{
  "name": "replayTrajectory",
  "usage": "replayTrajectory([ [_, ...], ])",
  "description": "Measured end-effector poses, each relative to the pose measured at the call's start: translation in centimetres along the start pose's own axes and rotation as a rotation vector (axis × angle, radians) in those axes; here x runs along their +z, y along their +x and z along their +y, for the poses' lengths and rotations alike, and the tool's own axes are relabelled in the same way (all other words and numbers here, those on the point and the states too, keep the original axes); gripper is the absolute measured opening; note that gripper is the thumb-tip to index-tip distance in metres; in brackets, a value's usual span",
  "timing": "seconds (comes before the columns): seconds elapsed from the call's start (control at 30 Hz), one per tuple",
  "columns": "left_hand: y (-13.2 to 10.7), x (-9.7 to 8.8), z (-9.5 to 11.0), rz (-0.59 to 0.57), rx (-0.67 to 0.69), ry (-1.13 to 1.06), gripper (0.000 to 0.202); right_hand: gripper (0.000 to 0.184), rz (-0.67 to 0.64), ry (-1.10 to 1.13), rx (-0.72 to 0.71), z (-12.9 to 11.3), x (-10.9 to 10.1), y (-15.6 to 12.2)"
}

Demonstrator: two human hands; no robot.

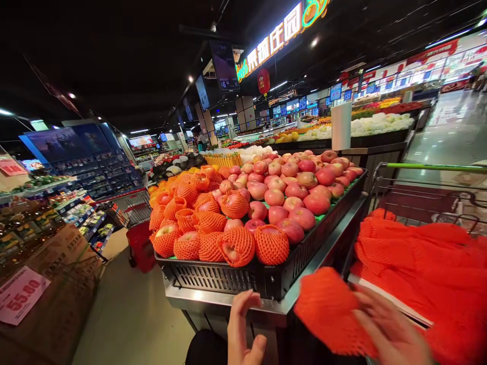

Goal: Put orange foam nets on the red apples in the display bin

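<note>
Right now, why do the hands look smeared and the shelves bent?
Head view: the right hand and the orange net it holds are motion-blurred; the left hand is softer too; the wide lens bends the edges; the apples are sharp and brightly lit under a dark ceiling.

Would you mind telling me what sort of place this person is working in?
Most likely a supermarket's fruit section. A black display bin is piled with apples, some in orange foam nets; a price card reads 55.00; a shopping cart stands alongside. The right hand holds a loose foam net.
</note>
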State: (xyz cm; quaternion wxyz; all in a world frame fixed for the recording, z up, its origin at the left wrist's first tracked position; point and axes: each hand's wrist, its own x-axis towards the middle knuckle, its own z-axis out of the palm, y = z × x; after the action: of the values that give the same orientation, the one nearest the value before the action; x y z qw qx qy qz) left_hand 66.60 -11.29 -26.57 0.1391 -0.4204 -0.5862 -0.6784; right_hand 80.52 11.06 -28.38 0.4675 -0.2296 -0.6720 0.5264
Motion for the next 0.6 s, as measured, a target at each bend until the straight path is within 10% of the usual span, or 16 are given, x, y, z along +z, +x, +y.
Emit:
replayTrajectory([
  [0.23, 2.6, -0.6, 2.6, -0.286, -0.385, 0.092, 0.053, 0.037, -0.399, 0.295, 0.152, -2.9, 6.8, -1.2],
  [0.43, 1.4, -0.4, 0.3, -0.159, -0.540, -0.032, 0.069, 0.029, -0.476, 0.268, 0.171, -3.9, 6.7, -1.5],
  [0.6, 1.4, -0.1, -1.0, -0.073, -0.267, 0.222, 0.020, 0.027, -0.446, 0.165, 0.108, -3.7, 6.5, -1.6],
])
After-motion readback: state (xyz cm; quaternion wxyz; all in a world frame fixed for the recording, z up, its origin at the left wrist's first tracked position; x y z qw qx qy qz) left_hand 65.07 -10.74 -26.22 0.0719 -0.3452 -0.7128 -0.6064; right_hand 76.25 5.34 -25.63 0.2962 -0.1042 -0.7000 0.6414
